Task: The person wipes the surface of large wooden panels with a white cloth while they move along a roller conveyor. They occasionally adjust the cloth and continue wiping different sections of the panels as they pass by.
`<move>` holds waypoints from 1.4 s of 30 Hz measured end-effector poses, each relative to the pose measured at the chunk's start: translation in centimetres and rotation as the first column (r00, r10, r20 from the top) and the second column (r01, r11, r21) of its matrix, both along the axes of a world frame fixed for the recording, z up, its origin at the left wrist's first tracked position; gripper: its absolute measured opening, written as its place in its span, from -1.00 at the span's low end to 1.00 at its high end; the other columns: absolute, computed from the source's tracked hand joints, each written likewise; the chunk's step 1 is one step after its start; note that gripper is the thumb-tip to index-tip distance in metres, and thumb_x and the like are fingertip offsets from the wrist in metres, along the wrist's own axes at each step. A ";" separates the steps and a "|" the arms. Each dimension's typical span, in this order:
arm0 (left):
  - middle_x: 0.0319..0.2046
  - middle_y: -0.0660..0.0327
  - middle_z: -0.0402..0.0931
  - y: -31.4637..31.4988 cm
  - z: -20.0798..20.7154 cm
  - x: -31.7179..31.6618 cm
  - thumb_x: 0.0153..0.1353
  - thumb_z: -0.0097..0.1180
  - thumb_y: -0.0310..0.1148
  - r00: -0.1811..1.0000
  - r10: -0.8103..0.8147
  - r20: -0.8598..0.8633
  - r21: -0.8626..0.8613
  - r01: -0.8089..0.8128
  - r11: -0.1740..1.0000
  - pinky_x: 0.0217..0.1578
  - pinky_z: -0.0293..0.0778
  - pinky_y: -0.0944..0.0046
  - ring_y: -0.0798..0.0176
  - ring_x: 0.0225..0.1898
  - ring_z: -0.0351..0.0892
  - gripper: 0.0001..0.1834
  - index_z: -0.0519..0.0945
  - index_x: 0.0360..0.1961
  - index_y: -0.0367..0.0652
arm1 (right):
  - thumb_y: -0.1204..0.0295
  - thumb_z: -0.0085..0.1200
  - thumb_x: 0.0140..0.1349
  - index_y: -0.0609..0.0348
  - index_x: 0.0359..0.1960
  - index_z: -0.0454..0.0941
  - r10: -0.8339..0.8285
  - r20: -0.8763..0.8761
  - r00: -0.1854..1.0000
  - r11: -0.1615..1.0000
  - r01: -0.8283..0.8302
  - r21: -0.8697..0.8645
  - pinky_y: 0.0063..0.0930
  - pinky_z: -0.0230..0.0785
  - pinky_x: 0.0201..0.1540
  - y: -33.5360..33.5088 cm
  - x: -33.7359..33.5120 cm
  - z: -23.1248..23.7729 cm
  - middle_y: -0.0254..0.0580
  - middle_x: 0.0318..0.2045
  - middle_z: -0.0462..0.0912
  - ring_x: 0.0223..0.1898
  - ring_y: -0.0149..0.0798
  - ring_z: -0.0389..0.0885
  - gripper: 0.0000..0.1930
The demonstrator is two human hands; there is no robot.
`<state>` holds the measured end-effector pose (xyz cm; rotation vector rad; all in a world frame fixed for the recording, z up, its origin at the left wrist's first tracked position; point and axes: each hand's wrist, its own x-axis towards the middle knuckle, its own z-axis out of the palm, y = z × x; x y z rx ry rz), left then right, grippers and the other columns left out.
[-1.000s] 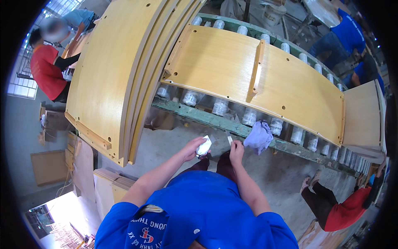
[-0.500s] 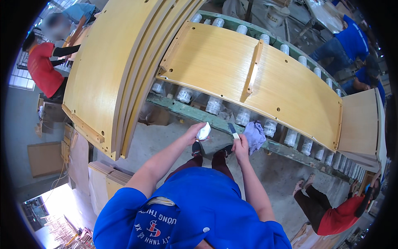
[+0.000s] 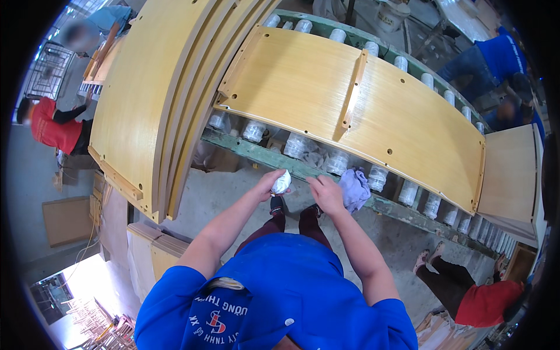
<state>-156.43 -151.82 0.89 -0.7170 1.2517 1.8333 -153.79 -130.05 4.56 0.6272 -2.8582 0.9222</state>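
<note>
My left hand [image 3: 269,183] is closed around a small white lump or packet [image 3: 282,182], whose contents I cannot make out. My right hand [image 3: 328,194] is bent with its fingers pinched together, a short way right of the packet and apart from it. The putty knife that showed in this hand earlier is now hidden by the fingers. Just right of my right hand, a crumpled lilac cloth [image 3: 354,189] lies on the green conveyor rail [image 3: 388,207]. Beyond my hands, a yellow wood panel [image 3: 297,76] with a cross batten [image 3: 354,90] rests on the rollers.
Several large curved panels [image 3: 146,87] stand at the left. A pale panel [image 3: 508,175] is at the conveyor's right end. Stacked boards [image 3: 143,251] stand near my left elbow. A person in red [image 3: 487,303] is at the lower right; others work farther off.
My right hand has moved left toward the white packet and turned, so the putty knife no longer shows. My left hand has shifted slightly left. The panel has stayed on the rollers.
</note>
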 end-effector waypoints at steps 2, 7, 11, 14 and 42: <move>-0.41 0.17 0.52 0.1 0.2 0.0 0.22 -0.09 -0.11 1.000 0.000 -0.018 0.010 0.000 1.000 -0.69 0.43 0.33 0.18 -0.48 0.60 -0.65 0.43 -0.18 -0.20 | 0.46 0.06 -0.03 -0.05 -0.22 0.51 0.029 -0.012 1.000 0.999 -0.029 0.016 -0.36 0.37 -0.42 -0.4 -0.1 -0.1 -0.27 -0.50 0.38 -0.39 -0.18 0.46 -0.73; -0.42 0.20 0.52 0.3 0.8 0.0 0.21 -0.09 -0.12 0.999 -0.012 -0.034 -0.005 0.012 1.000 -0.69 0.41 0.36 0.22 -0.49 0.60 -0.66 0.44 -0.20 -0.19 | 0.45 0.06 -0.07 -0.10 -0.20 0.51 0.050 -0.064 0.997 0.998 -0.048 0.040 -0.38 0.38 -0.43 -1.1 -0.6 -0.3 -0.29 -0.48 0.38 -0.39 -0.22 0.47 -0.69; -0.42 0.22 0.52 0.5 1.2 0.0 0.21 -0.09 -0.12 0.999 -0.023 -0.024 -0.035 0.022 0.999 -0.68 0.40 0.37 0.24 -0.50 0.59 -0.67 0.44 -0.20 -0.17 | 0.43 0.06 -0.06 -0.13 -0.20 0.51 0.052 -0.058 0.997 0.996 -0.047 0.079 -0.37 0.41 -0.45 -1.2 -0.7 -0.4 -0.28 -0.47 0.39 -0.38 -0.21 0.49 -0.69; -0.43 0.23 0.51 0.2 0.9 0.1 0.21 -0.09 -0.11 0.999 -0.031 -0.035 -0.032 0.030 0.999 -0.68 0.40 0.36 0.25 -0.50 0.59 -0.67 0.44 -0.20 -0.16 | 0.42 0.05 -0.05 -0.13 -0.20 0.51 0.068 -0.055 0.996 0.993 -0.062 0.097 -0.36 0.42 -0.46 -1.3 -0.8 -0.2 -0.27 -0.47 0.39 -0.38 -0.21 0.49 -0.70; -0.40 0.22 0.52 0.5 0.3 -0.1 0.19 -0.06 -0.11 0.999 -0.039 -0.012 -0.087 0.038 0.995 -0.70 0.43 0.35 0.21 -0.49 0.60 -0.67 0.44 -0.17 -0.14 | 0.46 -0.07 -0.01 -0.07 -0.17 0.49 0.084 0.040 0.996 0.982 -0.090 0.164 -0.26 0.41 -0.36 -1.1 -0.5 -0.5 -0.15 -0.36 0.41 -0.30 -0.11 0.51 -0.69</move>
